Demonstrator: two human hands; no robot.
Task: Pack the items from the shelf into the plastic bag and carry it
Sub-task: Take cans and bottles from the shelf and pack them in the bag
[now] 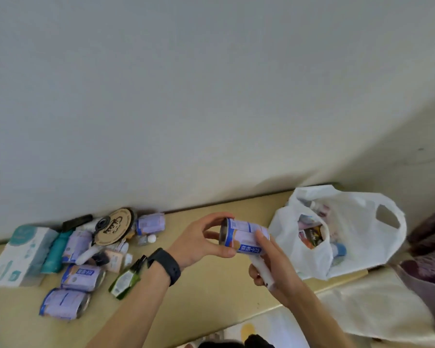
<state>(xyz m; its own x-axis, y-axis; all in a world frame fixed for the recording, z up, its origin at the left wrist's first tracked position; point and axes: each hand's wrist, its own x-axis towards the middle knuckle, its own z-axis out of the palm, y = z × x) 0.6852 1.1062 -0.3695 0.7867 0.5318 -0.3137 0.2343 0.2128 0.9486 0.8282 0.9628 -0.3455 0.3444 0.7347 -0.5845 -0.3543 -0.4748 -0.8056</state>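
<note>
Bare forearms rise from 6 o'clock over a beige shelf (pixel 211 292), with a black watch (pixel 165 266) on the left wrist. At centre frame, the left hand (pixel 204 237) pinches the end of a blue-and-white can (pixel 244 237) between its thumb and curled fingers. The right hand (pixel 271 267) curls round a white tube (pixel 264 270), with its upper fingers laid against the can's side. Held on its side between both hands, the can is just beside the open mouth of a white plastic bag (pixel 357 257) at its 3 o'clock. The bag sits on the shelf with packets showing inside. At the can's 8 o'clock a green bottle (pixel 124 281) lies flat, and past it 2 matching cans (pixel 82 277) lie near each other. Farther back, at 9 o'clock, a white-and-teal box (pixel 18 254), a teal bottle (pixel 55 252), a round brown disc (pixel 114 227) and 1 more tin (pixel 150 223) crowd against the pale wall (pixel 211 96).
</note>
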